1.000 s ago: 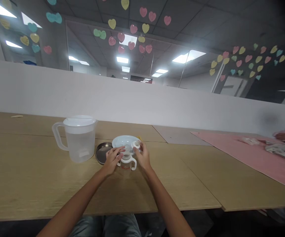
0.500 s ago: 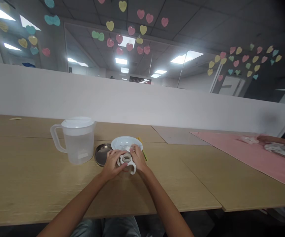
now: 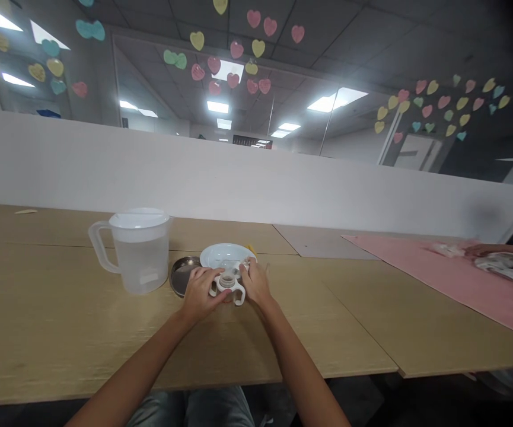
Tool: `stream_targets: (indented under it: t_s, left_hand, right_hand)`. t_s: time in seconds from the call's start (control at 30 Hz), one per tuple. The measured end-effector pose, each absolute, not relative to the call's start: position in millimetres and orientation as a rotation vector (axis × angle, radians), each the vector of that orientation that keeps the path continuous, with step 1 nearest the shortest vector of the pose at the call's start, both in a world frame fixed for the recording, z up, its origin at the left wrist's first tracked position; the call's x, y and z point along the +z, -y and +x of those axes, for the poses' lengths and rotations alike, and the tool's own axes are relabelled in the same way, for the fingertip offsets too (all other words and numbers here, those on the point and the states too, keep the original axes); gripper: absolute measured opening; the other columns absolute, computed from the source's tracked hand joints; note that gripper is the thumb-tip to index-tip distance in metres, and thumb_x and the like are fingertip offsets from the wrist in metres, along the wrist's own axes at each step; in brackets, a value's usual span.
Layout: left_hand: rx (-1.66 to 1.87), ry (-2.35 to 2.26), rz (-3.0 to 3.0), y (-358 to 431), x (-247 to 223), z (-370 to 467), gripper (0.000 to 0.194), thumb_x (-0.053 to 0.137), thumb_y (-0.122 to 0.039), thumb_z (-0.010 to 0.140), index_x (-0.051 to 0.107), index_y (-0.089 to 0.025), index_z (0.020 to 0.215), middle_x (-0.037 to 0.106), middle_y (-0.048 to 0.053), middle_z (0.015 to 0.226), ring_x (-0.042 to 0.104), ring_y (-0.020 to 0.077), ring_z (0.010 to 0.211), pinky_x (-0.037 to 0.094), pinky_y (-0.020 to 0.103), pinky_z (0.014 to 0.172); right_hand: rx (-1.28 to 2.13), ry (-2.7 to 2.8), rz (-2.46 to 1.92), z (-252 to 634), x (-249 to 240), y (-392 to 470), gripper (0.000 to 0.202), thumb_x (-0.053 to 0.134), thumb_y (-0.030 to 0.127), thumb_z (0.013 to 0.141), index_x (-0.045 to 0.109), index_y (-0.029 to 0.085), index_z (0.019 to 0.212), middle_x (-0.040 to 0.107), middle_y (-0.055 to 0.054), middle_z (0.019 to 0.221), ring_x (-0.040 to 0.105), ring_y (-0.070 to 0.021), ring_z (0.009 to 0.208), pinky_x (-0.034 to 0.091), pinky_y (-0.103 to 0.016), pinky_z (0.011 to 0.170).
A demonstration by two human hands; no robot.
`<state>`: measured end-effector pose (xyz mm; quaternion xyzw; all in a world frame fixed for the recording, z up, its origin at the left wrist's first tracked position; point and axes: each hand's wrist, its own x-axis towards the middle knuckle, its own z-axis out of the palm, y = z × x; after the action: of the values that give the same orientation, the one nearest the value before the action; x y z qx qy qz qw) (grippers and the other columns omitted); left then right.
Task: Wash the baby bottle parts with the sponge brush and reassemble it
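Note:
In front of me a small bottle (image 3: 228,279) with an open neck and a white two-handled ring (image 3: 238,295) looks like a baby's drinking bottle. My left hand (image 3: 200,295) grips it from the left, thumb across the front of the ring. On the other side, my right hand (image 3: 256,284) has its fingers bent around a small clear piece (image 3: 244,263), partly hidden, beside the bottle's neck. Just behind stands a white plate (image 3: 214,251) with something clear on it. A round metal dish (image 3: 178,277) lies left of my left hand.
A lidded translucent pitcher (image 3: 144,261) holding clear liquid stands left of the dish. A yellow stick end (image 3: 251,249) shows by the plate. At right, another person's hand (image 3: 478,250) touches white cloth (image 3: 509,267) on a pink sheet (image 3: 438,267).
My right hand has shifted slightly right, away from the bottle's neck, and now covers the green part of the stick. The left hand keeps its grip on the bottle.

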<state>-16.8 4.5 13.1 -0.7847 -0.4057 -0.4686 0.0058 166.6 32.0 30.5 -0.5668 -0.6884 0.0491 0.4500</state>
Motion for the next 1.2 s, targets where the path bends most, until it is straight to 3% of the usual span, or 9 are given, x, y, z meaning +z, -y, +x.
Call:
stream_targets:
  t_s: [0.2, 0.43, 0.67, 0.9, 1.2]
  left_hand:
    - [-1.449, 1.265, -2.462, -4.1, 14.2, -17.3, 0.046, 0.055, -0.053, 0.079, 0.058, -0.022, 0.113, 0.065, 0.008, 0.106, 0.054, 0.0267, 0.101, 0.035, 0.041, 0.092]
    - [-1.430, 1.258, -2.477, -4.8, 13.4, -18.2, 0.046, 0.053, -0.051, 0.080, 0.058, -0.021, 0.115, 0.065, 0.009, 0.107, 0.053, 0.0272, 0.102, 0.034, 0.041, 0.091]
    - [-1.409, 1.235, -2.478, -5.3, 12.9, -18.3, 0.045, 0.052, -0.050, 0.082, 0.057, -0.020, 0.115, 0.065, 0.009, 0.107, 0.054, 0.0265, 0.102, 0.035, 0.041, 0.091]
    - [-1.394, 1.191, -2.451, -5.0, 12.8, -18.5, 0.044, 0.049, -0.049, 0.084, 0.056, -0.019, 0.114, 0.065, 0.008, 0.105, 0.055, 0.0253, 0.100, 0.037, 0.041, 0.090]
    - [-1.380, 1.191, -2.453, -4.5, 13.3, -18.5, 0.043, 0.048, -0.048, 0.085, 0.056, -0.018, 0.115, 0.065, 0.008, 0.105, 0.056, 0.0245, 0.099, 0.039, 0.039, 0.088]
  right_hand:
    - [0.079, 1.677, -1.397, 166.2, 29.7, -33.3, 0.025, 0.047, 0.038, 0.086, 0.056, 0.019, 0.099, 0.066, -0.013, 0.098, 0.057, -0.0289, 0.102, 0.007, -0.057, 0.106]
    - [0.206, 1.435, -1.118, 171.3, 32.8, -36.9, 0.036, 0.056, 0.039, 0.078, 0.056, 0.018, 0.106, 0.061, -0.009, 0.107, 0.054, -0.0235, 0.102, 0.038, -0.039, 0.095]
    - [0.291, 1.366, -1.002, 169.4, 35.3, -37.4, 0.037, 0.066, 0.037, 0.070, 0.060, 0.019, 0.102, 0.063, -0.007, 0.104, 0.056, -0.0210, 0.095, 0.041, -0.034, 0.091]
    - [0.355, 1.427, -1.071, 169.3, 39.3, -30.8, 0.036, 0.057, 0.051, 0.077, 0.061, 0.016, 0.083, 0.064, -0.002, 0.075, 0.056, -0.0158, 0.070, 0.045, -0.028, 0.070]
    - [0.359, 1.386, -1.108, 168.3, 32.6, -38.9, 0.038, 0.062, 0.050, 0.071, 0.054, 0.018, 0.090, 0.060, -0.004, 0.085, 0.055, -0.0161, 0.074, 0.046, -0.029, 0.068]
